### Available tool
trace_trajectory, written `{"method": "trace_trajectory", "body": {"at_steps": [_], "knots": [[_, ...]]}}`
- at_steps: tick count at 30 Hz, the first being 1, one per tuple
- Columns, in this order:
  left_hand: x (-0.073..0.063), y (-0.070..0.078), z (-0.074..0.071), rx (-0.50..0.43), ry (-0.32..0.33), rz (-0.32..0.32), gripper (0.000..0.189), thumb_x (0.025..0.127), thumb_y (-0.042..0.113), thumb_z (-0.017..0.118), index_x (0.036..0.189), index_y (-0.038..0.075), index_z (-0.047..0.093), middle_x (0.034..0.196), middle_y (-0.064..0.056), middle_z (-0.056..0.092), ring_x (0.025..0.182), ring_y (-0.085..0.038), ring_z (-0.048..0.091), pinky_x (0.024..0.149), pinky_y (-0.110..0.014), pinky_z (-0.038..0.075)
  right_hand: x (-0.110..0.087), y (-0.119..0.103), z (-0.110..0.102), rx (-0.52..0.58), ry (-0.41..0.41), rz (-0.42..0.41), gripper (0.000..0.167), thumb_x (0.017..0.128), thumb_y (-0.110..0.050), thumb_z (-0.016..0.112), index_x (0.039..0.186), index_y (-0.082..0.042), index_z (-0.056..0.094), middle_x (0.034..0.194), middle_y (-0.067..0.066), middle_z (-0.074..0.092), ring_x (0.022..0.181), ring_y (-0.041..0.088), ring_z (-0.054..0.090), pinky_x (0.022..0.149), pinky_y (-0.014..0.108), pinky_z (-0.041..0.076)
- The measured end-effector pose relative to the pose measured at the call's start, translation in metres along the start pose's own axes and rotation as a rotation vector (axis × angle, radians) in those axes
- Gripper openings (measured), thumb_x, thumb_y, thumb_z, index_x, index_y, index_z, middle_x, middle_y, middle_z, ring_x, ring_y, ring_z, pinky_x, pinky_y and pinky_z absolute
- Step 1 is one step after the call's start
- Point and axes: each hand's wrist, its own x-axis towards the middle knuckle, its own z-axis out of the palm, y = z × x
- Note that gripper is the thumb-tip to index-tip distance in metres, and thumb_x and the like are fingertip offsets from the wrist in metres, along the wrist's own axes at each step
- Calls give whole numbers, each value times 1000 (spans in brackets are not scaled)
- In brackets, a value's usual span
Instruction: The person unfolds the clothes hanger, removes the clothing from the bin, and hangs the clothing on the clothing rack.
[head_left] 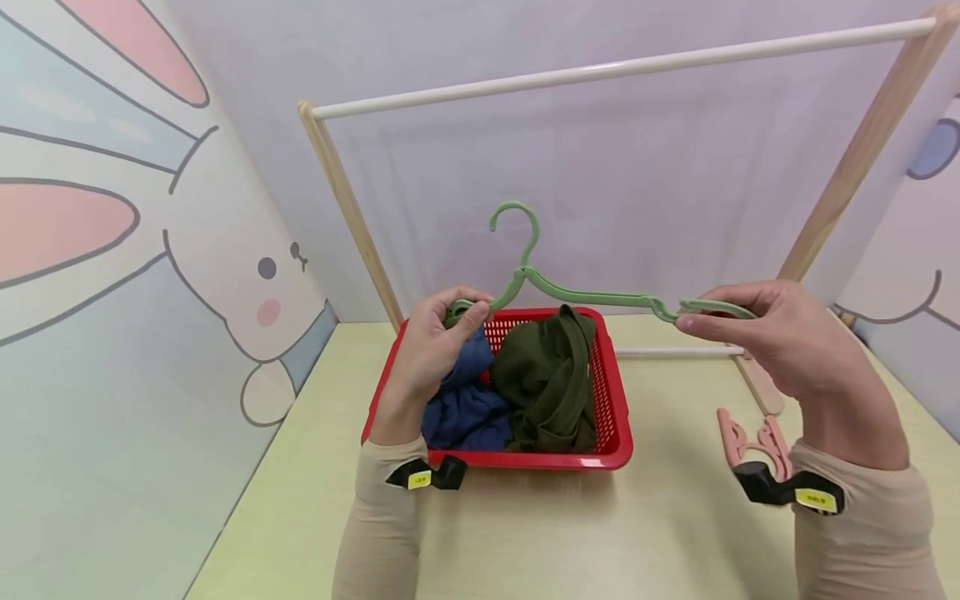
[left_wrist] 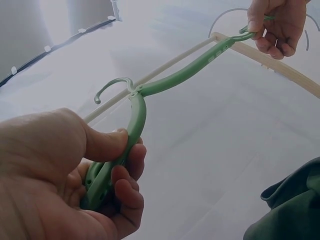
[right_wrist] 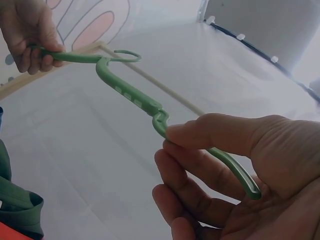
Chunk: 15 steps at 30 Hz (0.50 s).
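Nearby: basket (head_left: 525, 459) under green hanger (head_left: 592, 297), rack (head_left: 622, 69) behind.

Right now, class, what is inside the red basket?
Blue cloth and dark green cloth. Anything beneath them is covered, and the left hand hides part of the red basket.

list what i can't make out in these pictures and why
Head: left end of green hanger, partly hidden by left grip.
Head: lower end of pink object, behind right wrist device.
Head: lettering on that device's yellow label, too small.
Left wrist: dark green cloth, cut off by right edge.
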Motion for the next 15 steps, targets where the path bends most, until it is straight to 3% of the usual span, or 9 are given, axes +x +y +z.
{"method": "trace_trajectory", "body": {"at_steps": [6, 15], "knots": [[0, 0, 0, 5, 0, 4, 20, 113, 6, 65, 124, -7, 73, 82, -4, 51, 78, -20, 44, 70, -28, 39, 1, 1, 0, -12, -7, -23, 12, 104, -17, 82, 114, -15, 88, 98, -13, 76, 105, 12, 56, 83, 22, 49], [0, -1, 0, 22, -12, 6, 20, 112, 7, 66, 124, -7, 74, 78, -4, 45, 75, -20, 41, 68, -29, 35, 1, 2, -4, -17, -36, -39, 13, 105, -15, 80, 116, -12, 87, 109, -10, 77, 110, 10, 62, 89, 18, 51]]}}
